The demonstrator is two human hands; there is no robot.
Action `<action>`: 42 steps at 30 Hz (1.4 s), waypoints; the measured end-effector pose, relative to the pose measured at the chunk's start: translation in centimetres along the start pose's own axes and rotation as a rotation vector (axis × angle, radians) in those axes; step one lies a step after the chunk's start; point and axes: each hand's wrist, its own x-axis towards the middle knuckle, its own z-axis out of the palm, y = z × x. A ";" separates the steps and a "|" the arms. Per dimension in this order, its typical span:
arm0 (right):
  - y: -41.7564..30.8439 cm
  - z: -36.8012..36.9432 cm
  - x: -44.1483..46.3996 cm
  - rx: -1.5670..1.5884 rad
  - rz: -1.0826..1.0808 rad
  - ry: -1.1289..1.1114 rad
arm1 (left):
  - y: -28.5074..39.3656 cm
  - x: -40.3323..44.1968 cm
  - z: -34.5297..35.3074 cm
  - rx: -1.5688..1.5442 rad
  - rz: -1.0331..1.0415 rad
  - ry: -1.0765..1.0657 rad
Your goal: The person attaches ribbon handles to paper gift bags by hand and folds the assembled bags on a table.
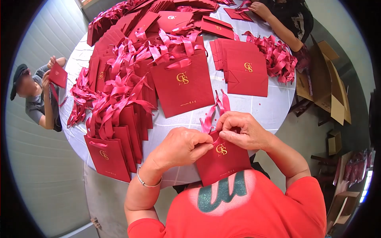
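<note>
A red paper bag with a gold logo lies upright-facing at the table's near edge, against the red shirt. Its pink ribbon rises from the top edge between my hands. My left hand is closed at the upper left of the bag, thumb and fingers pinched at the ribbon's end. At the top edge, my right hand pinches the ribbon too, its fingers curled together. The fingertips of both hands are close to each other, just above the logo.
Stacked red bags with ribbons stand at the left, a larger bag ahead, flat bags and a ribbon pile beyond. Co-workers sit at the left and upper right. Cardboard boxes are at the right.
</note>
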 end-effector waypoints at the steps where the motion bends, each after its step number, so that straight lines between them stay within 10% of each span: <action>1: 0.5 0.2 0.2 0.004 -0.010 0.007 | 0.0 0.0 0.0 0.002 0.000 0.001; 42: 1.2 1.2 2.1 -0.064 -0.027 -0.174 | 0.1 -0.4 0.0 0.029 -0.058 -0.057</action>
